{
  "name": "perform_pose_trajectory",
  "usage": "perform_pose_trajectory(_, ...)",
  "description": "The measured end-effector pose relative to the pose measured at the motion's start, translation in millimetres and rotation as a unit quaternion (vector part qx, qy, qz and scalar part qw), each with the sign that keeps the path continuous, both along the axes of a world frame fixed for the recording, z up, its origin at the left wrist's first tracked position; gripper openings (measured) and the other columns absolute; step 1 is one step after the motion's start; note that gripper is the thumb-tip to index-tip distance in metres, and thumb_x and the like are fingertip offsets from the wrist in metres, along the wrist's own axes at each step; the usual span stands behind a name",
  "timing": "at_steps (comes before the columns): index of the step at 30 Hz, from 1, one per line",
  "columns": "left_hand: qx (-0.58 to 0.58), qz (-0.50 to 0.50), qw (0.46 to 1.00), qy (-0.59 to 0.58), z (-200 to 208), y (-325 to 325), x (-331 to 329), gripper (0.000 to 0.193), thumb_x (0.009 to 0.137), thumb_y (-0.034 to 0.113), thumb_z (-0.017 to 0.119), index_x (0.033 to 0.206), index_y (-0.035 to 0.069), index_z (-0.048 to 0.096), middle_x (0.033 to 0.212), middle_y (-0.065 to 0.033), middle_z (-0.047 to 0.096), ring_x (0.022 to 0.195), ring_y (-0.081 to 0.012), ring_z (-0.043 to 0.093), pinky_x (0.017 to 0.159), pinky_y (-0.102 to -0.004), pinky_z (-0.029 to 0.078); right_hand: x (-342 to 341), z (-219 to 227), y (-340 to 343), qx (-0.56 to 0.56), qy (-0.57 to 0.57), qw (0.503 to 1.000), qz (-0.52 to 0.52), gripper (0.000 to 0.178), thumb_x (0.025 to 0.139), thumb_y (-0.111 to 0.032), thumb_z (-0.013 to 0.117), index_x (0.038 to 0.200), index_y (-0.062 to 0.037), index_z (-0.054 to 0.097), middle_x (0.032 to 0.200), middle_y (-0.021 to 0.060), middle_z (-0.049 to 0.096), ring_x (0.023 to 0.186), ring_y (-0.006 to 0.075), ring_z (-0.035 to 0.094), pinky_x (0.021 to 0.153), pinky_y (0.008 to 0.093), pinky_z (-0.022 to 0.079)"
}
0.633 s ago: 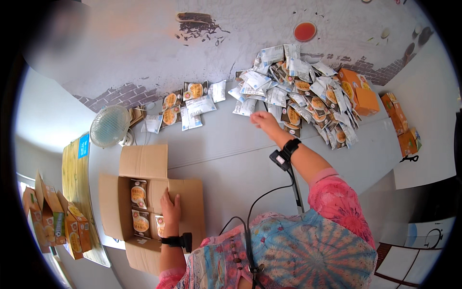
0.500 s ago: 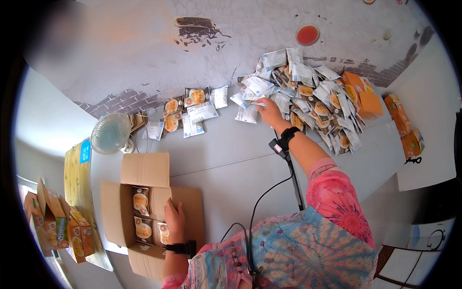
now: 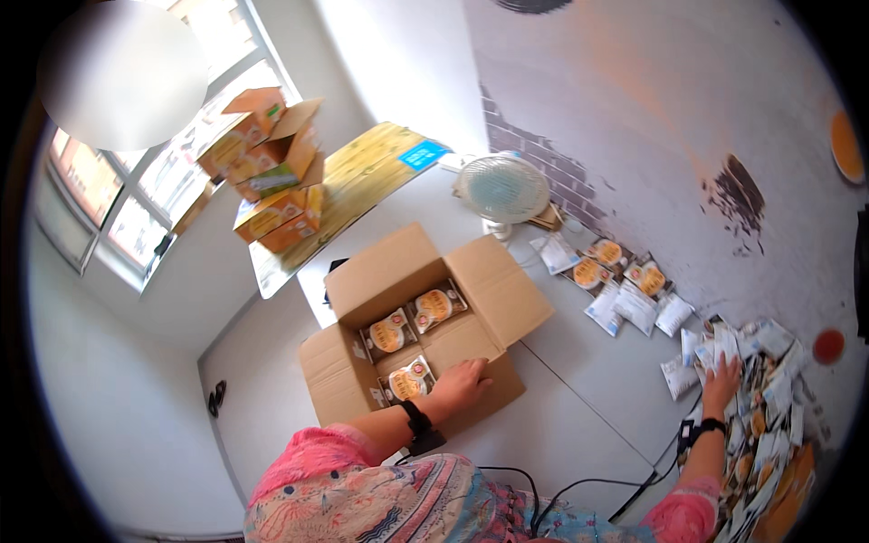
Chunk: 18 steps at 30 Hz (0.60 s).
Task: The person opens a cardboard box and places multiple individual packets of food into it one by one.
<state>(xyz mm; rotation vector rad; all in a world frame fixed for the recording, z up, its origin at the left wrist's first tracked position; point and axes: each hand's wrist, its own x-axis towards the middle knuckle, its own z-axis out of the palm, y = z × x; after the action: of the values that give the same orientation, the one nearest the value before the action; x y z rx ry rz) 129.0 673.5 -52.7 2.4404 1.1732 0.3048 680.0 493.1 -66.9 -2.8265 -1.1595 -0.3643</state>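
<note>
An open cardboard box (image 3: 425,358) stands on the table in front of me, flaps folded out. Several brown food packets with an orange round picture, including a packet (image 3: 435,309) at the far side, lie inside. My left hand (image 3: 462,387) is closed over the box's near right wall. At the right, my right hand (image 3: 721,385) reaches over the near part of a heaped pile of packets (image 3: 765,398). Its fingers are spread on a white-backed packet (image 3: 724,342); whether they grip it is not clear.
Several loose packets (image 3: 636,308) lie between the box and the wall. Behind the box sits a small fan (image 3: 503,190). Opened orange cartons (image 3: 281,172) are stacked on a wood-patterned board (image 3: 362,185) at the far left. A black cable (image 3: 588,481) runs near my body.
My view has swung to the left, bringing the window and stacked cartons into sight. My left hand remains at the box wall and my right hand at the pile, its fingers now spread.
</note>
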Motion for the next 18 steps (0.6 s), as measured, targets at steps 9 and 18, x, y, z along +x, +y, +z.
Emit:
perform_pose_trajectory(9, -0.005, 0.002, 1.000, -0.007, -1.9, -3.8, -1.4, 0.030, 0.085, 0.025, 0.056, 0.101, 0.003, 0.047, 0.093, -0.0172, 0.059, 0.093, -0.0346, 0.056, 0.081, -0.0432, 0.045, -6.8, 5.3, 7.7, -0.064, -0.029, 0.997, -0.022, 0.035, 0.094, -0.022, 0.046, 0.129, -0.0212, 0.049, 0.143, 0.0039, 0.034, 0.134, 0.0246, 0.026, 0.106, 0.0538, 0.022)
perform_pose_trajectory(18, -0.008, 0.010, 1.000, -0.021, -3.0, -4.5, 0.0, 0.026, 0.085, 0.026, 0.056, 0.097, 0.005, 0.046, 0.091, -0.0159, 0.059, 0.091, -0.0336, 0.056, 0.080, -0.0433, 0.045, 33.4, -12.4, -3.9, 0.050, -0.081, 0.989, 0.115, 0.017, 0.081, -0.009, 0.060, 0.097, -0.0062, 0.062, 0.110, 0.0104, 0.060, 0.108, 0.0294, 0.051, 0.095, 0.0464, 0.036)
